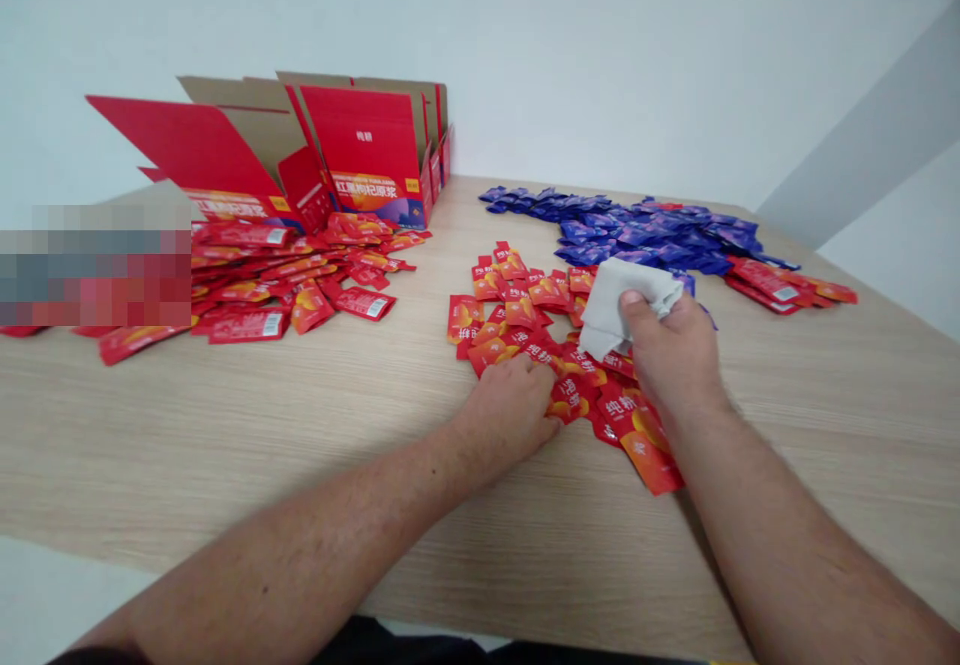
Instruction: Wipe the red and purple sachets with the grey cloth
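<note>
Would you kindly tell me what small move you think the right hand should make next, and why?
I would probably set the white cloth down on the wooden table: the right hand grips it above the red sachets, while the left hand works among them alone.

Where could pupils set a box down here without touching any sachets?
Bare table lies in front of the red heap by the box, up to the left arm, and right of the right hand, below the far red sachets. A narrow strip separates that heap from the middle pile. It is crowded at the left hand, the cloth and the blue sachets.
</note>
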Demonstrator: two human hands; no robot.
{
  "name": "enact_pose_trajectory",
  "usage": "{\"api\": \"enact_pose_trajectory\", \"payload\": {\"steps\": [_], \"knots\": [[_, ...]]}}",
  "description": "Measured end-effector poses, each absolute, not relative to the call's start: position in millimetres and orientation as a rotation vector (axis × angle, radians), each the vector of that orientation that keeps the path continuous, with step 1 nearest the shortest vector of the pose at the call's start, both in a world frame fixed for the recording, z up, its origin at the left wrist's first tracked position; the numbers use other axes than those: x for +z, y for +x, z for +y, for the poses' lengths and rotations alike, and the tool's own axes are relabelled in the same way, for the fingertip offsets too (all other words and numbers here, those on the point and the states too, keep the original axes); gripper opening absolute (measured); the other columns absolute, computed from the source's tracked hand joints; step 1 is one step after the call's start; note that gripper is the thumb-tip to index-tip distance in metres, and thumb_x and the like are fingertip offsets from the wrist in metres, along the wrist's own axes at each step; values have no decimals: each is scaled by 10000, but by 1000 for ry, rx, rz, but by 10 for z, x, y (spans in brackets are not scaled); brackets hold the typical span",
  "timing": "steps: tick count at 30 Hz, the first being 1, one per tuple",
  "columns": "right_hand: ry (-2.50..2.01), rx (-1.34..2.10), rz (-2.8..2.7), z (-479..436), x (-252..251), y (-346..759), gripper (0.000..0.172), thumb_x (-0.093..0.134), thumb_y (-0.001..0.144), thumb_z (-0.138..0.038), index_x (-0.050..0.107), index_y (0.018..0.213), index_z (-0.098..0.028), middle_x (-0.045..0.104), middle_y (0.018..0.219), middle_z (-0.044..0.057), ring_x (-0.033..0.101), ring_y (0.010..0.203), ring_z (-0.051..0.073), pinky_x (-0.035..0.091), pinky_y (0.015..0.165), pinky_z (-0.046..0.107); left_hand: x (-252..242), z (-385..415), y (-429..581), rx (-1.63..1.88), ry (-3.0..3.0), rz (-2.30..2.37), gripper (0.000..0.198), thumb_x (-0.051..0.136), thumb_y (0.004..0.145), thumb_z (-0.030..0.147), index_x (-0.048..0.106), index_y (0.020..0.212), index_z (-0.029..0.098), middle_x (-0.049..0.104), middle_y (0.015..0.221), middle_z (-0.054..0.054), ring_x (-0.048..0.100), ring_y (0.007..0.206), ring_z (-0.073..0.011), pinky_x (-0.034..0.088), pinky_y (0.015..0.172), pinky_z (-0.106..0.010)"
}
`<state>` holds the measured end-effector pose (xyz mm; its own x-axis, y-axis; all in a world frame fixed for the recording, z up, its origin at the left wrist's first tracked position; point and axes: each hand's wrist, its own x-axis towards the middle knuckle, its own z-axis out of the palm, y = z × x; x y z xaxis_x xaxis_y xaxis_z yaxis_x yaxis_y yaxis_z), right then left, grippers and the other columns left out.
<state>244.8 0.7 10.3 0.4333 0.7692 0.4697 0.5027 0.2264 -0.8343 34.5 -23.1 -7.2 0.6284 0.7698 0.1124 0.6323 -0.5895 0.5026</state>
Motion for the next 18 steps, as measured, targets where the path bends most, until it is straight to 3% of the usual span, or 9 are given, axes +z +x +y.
{"api": "enact_pose_trajectory", "payload": {"steps": [2, 5, 8, 13, 18], "knots": [[-1429, 278, -1227, 3, 93, 2446, 336, 678, 887, -483, 755, 1095, -231, 807, 1041, 90, 759, 899, 333, 622, 819, 508, -64, -241, 314, 516, 2377, 1048, 108, 670, 827, 303, 670, 875, 207, 666, 971, -144, 648, 953, -345, 527, 893, -489], [-1402, 282, -1227, -28, 127, 2422, 353, 677, 890, -489, 745, 1132, -240, 802, 1083, 90, 758, 923, 326, 624, 830, 502, -21, -214, 270, 680, 2160, 1057, 114, 676, 812, 292, 590, 777, 226, 653, 875, -102, 647, 890, -312, 536, 858, -462], [-1374, 169, -1201, -116, 235, 2389, 331, 665, 912, -438, 741, 1166, -241, 785, 1129, 113, 746, 980, 322, 609, 865, 485, 29, -139, 266, 838, 1669, 1112, 163, 704, 815, 307, 585, 889, 225, 676, 881, -73, 672, 846, -280, 561, 823, -445], [-1363, -346, -1478, -332, 353, 2263, 328, 641, 945, -364, 719, 1249, -272, 736, 1146, 117, 673, 1086, 342, 532, 991, 535, 86, -83, 353, 927, 716, 812, 363, 625, 836, 127, 551, 1180, 217, 730, 1059, -78, 736, 765, -205, 612, 711, -382], [-1128, -345, -2026, -396, 164, 1952, 547, 611, 873, -127, 606, 1408, -242, 710, 1115, 126, 646, 1019, 319, 567, 882, 497, 152, -154, 402, 905, 372, 659, 167, 576, 915, 217, 644, 1064, 185, 746, 951, -74, 725, 794, -182, 593, 730, -305]]}}
